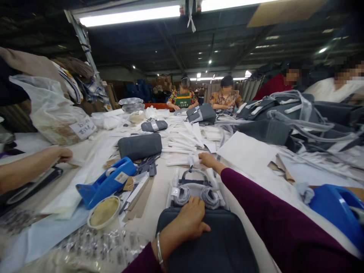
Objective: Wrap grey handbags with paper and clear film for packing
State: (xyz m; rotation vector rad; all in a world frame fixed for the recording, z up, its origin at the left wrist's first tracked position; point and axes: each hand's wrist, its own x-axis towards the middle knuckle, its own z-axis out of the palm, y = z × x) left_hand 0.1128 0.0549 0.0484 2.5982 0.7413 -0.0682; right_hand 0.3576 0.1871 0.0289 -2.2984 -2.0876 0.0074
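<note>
With twelve o'clock straight ahead, the pale-topped table [159,181] carried a dark bag [218,239] close in at twelve, with white strips [187,140] farther out; grey-brown card strips [140,201] at eleven; a white-rimmed bowl [104,212] and white sheeting [68,189] at ten; a blue dispenser [332,208] at two.

Bag [220,239] dark slate-grey; sleeves [267,206] purple; tape dispenser [98,190] blue; tubes [178,150] white; apron [182,102] green.

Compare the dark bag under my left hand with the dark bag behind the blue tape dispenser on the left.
The near bag lies under your left hand; no hand touches the far bag. The near bag has two grey coils by its far edge; the far bag shows none. The picture's bottom edge cuts off the near bag, not the far bag. Both are dark grey.
</note>
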